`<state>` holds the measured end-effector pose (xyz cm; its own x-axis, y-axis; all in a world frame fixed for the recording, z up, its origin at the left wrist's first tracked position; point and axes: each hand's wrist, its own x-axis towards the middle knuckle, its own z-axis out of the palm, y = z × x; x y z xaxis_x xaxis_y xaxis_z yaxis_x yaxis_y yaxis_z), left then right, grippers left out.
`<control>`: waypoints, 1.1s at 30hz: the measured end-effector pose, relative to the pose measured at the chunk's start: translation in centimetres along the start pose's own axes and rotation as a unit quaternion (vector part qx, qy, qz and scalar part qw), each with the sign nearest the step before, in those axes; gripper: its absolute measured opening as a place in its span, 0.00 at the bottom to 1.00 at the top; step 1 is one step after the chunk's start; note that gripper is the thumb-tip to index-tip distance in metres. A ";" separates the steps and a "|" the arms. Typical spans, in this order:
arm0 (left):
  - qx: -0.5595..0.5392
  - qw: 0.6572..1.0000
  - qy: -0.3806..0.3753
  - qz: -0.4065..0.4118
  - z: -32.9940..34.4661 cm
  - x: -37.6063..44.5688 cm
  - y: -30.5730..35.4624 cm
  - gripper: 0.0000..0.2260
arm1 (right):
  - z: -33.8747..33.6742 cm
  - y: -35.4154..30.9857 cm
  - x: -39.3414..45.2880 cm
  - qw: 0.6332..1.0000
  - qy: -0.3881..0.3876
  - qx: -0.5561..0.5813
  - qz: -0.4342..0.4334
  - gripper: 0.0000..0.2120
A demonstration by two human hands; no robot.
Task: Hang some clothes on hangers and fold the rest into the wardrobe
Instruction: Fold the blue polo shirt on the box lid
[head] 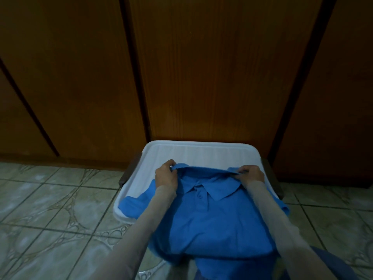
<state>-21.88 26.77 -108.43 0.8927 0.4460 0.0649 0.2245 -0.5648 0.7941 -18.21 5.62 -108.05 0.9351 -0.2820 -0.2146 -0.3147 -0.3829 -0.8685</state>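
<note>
From the head camera, one bright blue collared polo shirt (212, 219) lies face up across one white ribbed plastic tray (193, 151), its hem spilling over the near edge. The left hand (166, 175) pinches the left shoulder seam beside the collar, fingers closed on the fabric. The right hand (251, 173) grips the right shoulder seam likewise, fingers clamped on cloth. The tray rests on a dark wooden stand (272, 176) against brown wooden wardrobe doors (201, 67), above a pale patterned tiled floor (50, 209). Two hands, both in light long sleeves (141, 229).
</note>
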 end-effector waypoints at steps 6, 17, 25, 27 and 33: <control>-0.178 0.977 -0.032 -0.112 -1.0 1.7 0.2 0.09 | -0.8 -0.3 0.2 0.987 -0.093 0.109 0.067 0.09; -0.480 0.775 -0.165 -0.377 -2.8 2.3 1.2 0.09 | -1.6 -1.8 -1.2 0.863 -0.184 0.421 0.212 0.19; -0.476 0.771 -0.175 -0.385 -2.0 2.4 1.6 0.09 | -2.0 -2.1 -1.4 0.857 -0.210 0.417 0.217 0.16; -0.472 0.775 -0.166 -0.385 -2.0 2.5 1.5 0.07 | -2.0 -2.0 -1.5 0.866 -0.208 0.403 0.210 0.16; -0.486 0.765 -0.194 -0.376 -1.9 2.7 1.5 0.06 | -1.9 -2.0 -1.7 0.863 -0.228 0.399 0.209 0.11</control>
<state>-19.92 28.46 -105.88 0.7446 0.0453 -0.6660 0.5036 0.6166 0.6051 -19.48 5.20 -105.13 0.7910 0.1957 -0.5797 -0.5981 0.4473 -0.6650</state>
